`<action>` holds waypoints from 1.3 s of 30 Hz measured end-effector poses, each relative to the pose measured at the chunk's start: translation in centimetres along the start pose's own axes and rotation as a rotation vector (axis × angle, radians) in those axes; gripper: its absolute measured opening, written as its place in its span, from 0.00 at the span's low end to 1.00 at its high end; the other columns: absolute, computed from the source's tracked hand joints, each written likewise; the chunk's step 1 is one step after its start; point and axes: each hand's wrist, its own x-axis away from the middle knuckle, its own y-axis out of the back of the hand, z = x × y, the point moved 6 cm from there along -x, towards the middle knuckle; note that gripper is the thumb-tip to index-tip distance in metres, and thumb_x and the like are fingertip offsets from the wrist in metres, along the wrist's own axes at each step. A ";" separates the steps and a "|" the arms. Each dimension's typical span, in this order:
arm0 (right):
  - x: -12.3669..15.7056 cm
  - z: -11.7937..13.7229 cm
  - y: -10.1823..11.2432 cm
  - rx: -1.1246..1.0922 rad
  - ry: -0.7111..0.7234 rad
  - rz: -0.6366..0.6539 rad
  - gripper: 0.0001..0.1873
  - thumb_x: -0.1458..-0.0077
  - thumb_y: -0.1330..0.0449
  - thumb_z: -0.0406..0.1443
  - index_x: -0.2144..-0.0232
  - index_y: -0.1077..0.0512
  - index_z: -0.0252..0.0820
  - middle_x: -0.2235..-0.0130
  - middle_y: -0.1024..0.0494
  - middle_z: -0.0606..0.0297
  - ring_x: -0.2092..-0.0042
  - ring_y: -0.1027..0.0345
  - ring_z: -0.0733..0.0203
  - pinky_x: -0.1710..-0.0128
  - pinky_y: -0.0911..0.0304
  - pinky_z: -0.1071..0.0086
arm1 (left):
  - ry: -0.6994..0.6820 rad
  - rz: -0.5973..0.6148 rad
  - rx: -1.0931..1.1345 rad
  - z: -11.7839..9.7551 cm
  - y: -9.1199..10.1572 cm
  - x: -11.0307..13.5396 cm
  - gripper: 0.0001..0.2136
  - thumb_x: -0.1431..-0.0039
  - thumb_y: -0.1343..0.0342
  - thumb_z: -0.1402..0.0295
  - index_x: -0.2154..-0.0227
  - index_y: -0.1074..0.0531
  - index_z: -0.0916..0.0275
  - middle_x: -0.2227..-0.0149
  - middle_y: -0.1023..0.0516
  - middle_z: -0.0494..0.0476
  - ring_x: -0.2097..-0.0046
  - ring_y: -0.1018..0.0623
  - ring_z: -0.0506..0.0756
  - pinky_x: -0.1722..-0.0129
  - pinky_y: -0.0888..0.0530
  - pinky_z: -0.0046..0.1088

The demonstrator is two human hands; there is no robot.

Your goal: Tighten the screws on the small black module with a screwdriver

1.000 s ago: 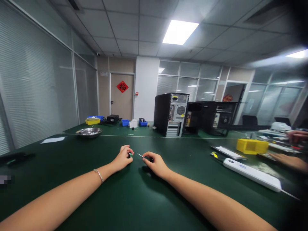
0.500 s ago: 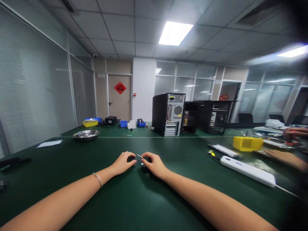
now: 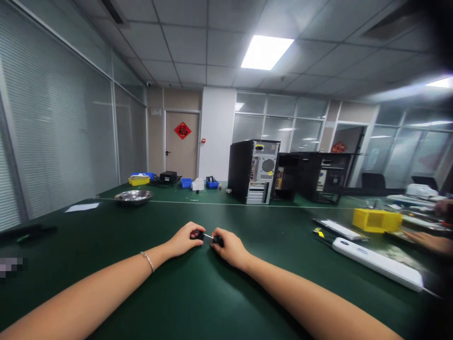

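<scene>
While the left hand pinches a black piece, the right hand grips a metal-shafted tool.

A thin metal shaft crosses the narrow gap between the left hand and the right hand. Beyond these 2 hands, the green tabletop gives free passage as far as the computer tower. To the right, a white power strip and a yellow bin obstruct.
</scene>
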 end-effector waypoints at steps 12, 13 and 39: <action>-0.2 -0.4 0.3 -0.079 -0.010 0.040 0.12 0.54 0.40 0.31 0.64 0.32 0.45 0.67 0.25 0.69 0.67 0.34 0.63 0.66 0.43 0.73 | 0.083 -0.018 0.229 1.3 -0.1 -0.3 0.19 0.60 0.37 0.75 0.60 0.28 0.65 0.63 0.27 0.55 0.64 0.28 0.52 0.60 0.28 0.33; -0.2 -0.3 0.3 -0.073 0.008 0.054 0.11 0.54 0.39 0.32 0.64 0.32 0.45 0.66 0.25 0.69 0.66 0.34 0.63 0.66 0.43 0.73 | 0.084 -0.021 0.230 1.4 -0.1 -0.4 0.19 0.60 0.37 0.75 0.60 0.28 0.65 0.63 0.27 0.55 0.64 0.28 0.53 0.60 0.28 0.33; 0.5 2.2 2.5 -0.278 0.241 -0.221 0.05 0.48 0.39 0.35 0.68 0.31 0.42 0.67 0.26 0.66 0.65 0.33 0.62 0.64 0.39 0.70 | 0.027 0.016 0.373 -3.0 -2.0 1.1 0.19 0.54 0.36 0.72 0.58 0.35 0.64 0.73 0.31 0.46 0.71 0.29 0.48 0.69 0.33 0.26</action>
